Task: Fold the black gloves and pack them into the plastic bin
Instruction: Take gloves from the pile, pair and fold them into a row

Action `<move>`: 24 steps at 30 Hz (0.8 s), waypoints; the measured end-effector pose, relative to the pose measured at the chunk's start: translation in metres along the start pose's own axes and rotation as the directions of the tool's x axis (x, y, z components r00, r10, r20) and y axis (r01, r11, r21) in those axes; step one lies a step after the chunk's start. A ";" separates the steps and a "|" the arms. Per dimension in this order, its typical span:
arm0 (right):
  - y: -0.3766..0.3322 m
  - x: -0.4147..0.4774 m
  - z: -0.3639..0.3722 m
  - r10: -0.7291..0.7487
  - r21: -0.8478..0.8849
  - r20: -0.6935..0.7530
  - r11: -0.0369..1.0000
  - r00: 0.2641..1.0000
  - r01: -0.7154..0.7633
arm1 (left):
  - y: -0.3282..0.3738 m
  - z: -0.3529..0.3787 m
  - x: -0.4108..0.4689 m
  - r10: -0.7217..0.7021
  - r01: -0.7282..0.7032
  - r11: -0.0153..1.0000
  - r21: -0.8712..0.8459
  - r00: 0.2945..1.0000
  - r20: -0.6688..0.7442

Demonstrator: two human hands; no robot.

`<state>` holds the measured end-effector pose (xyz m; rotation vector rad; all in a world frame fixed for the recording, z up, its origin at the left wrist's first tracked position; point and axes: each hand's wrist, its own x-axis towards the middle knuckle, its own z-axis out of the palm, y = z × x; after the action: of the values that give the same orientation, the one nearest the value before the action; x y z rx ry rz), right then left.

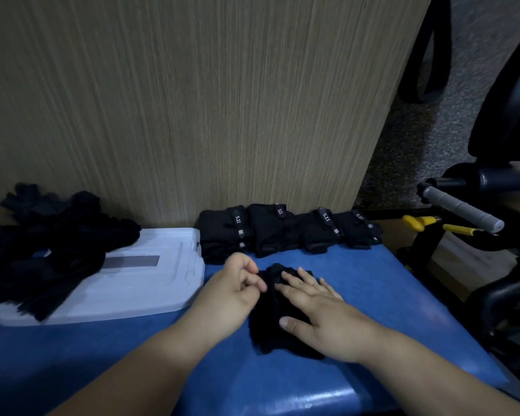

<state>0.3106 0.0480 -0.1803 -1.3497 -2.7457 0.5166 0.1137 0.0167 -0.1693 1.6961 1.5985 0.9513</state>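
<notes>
A black glove (270,331) lies bunched on the blue padded surface (388,295) in front of me. My left hand (237,289) pinches the glove's far left edge between thumb and fingers. My right hand (312,304) lies flat on top of it, fingers spread, pressing it down. Several folded black gloves (285,228) with white-lettered straps stand in a row at the back against the wooden panel. A loose heap of black gloves (45,238) sits at the left, partly on a white plastic lid (150,280). The bin itself is not visible.
A wood-grain panel (192,100) rises right behind the blue surface. To the right stands black gym equipment with a grey handle (463,210) and yellow-tipped parts (421,222). The blue surface's right edge drops off near them.
</notes>
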 end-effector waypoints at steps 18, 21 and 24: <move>0.006 -0.005 -0.008 -0.034 0.091 -0.205 0.994 0.978 0.053 | -0.014 0.017 -0.001 0.196 -0.351 0.772 0.529 0.924 0.328; 0.009 -0.007 -0.007 -0.003 0.025 0.005 1.000 1.000 0.003 | -0.011 0.014 -0.004 0.136 -0.365 0.727 0.582 0.907 0.399; 0.009 -0.009 -0.008 0.060 -0.062 0.114 0.997 0.992 -0.053 | -0.011 0.013 -0.005 0.123 -0.384 0.695 0.608 0.897 0.425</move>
<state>0.3252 0.0483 -0.1745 -1.4590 -2.8433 0.5376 0.1187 0.0126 -0.1860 2.4818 1.5714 0.0977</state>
